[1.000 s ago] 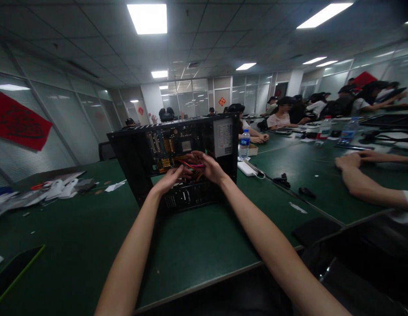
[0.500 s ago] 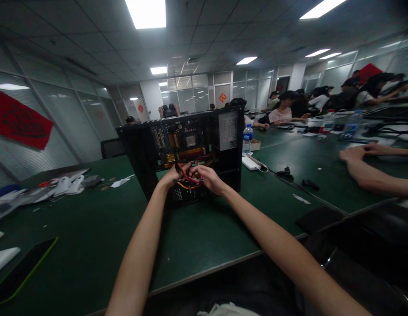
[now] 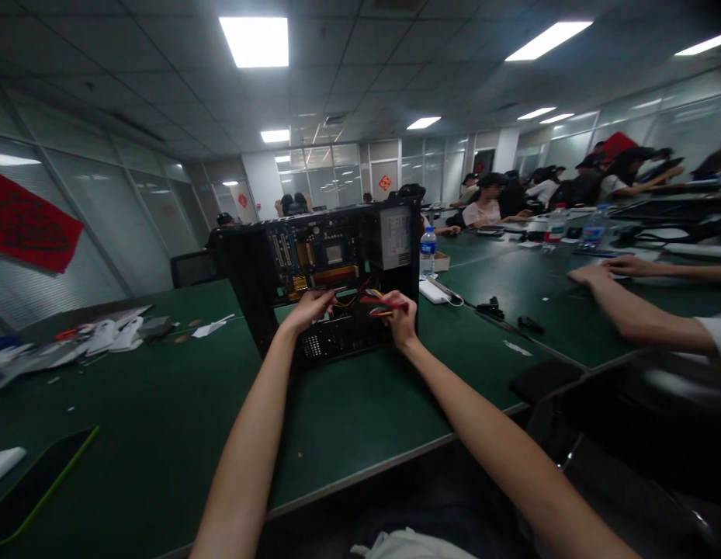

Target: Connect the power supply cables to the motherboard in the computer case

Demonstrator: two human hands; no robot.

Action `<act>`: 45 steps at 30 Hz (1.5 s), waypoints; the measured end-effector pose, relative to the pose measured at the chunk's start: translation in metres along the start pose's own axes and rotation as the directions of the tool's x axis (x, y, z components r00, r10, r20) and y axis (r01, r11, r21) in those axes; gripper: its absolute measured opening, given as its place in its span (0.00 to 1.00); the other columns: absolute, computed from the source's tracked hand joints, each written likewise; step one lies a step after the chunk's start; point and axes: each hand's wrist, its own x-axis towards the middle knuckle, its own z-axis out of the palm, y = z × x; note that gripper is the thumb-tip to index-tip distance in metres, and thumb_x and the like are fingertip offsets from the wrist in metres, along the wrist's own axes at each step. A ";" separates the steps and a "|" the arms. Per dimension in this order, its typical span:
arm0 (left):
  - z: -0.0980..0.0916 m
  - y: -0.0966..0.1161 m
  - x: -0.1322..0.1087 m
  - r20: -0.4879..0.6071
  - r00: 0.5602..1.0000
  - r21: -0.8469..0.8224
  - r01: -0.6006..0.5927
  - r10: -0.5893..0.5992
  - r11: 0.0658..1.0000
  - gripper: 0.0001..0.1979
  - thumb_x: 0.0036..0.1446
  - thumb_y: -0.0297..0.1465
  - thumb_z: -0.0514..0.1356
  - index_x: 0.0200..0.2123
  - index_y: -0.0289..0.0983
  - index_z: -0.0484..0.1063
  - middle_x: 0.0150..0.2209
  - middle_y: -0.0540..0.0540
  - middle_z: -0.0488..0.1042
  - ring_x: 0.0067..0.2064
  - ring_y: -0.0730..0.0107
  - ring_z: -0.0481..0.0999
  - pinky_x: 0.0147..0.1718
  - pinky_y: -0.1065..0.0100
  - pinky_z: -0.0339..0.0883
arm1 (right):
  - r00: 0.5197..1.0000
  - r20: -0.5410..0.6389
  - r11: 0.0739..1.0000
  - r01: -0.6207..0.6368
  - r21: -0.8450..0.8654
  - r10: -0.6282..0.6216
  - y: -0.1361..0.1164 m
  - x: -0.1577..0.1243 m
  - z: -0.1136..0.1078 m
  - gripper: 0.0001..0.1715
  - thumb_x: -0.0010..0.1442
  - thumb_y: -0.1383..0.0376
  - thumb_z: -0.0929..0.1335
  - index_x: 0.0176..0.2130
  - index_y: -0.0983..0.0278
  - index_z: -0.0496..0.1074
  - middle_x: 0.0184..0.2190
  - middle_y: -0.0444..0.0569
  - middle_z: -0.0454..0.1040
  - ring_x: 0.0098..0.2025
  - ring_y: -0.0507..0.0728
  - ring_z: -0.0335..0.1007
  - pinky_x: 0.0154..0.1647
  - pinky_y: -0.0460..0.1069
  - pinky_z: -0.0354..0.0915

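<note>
An open black computer case [image 3: 244, 287] stands upright on the green table, its inside facing me. The motherboard [image 3: 313, 252] shows at upper left, and a silver power supply [image 3: 396, 237] fills the upper right corner. My right hand [image 3: 402, 317] is closed around a bundle of red, yellow and black power cables [image 3: 380, 303] at the lower right of the case. My left hand [image 3: 311, 309] pinches a thin dark and yellow cable [image 3: 345, 301] in front of the lower middle. Its exact end is hidden by my fingers.
A water bottle [image 3: 428, 252] and a white power strip [image 3: 435, 292] stand right of the case. Scraps and plastic bags [image 3: 112, 334] lie at left, with a green-edged dark pad [image 3: 43, 481] nearer. Another person's hands [image 3: 598, 276] rest on the table at right.
My hands have moved apart. The right hand has drawn the red and yellow cables to the right, away from the left hand. The view has shifted slightly.
</note>
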 end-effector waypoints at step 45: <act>0.000 -0.004 0.004 -0.021 0.999 -0.018 -0.030 0.030 0.999 0.23 0.55 0.50 0.62 0.30 0.33 0.72 0.20 0.52 0.65 0.18 0.81 0.57 0.19 0.74 0.46 | 0.967 0.237 0.970 -0.040 -0.241 0.099 0.011 -0.050 0.008 0.35 0.68 0.40 0.57 0.29 0.63 0.71 0.25 0.46 0.68 0.27 0.53 0.63 0.32 0.48 0.60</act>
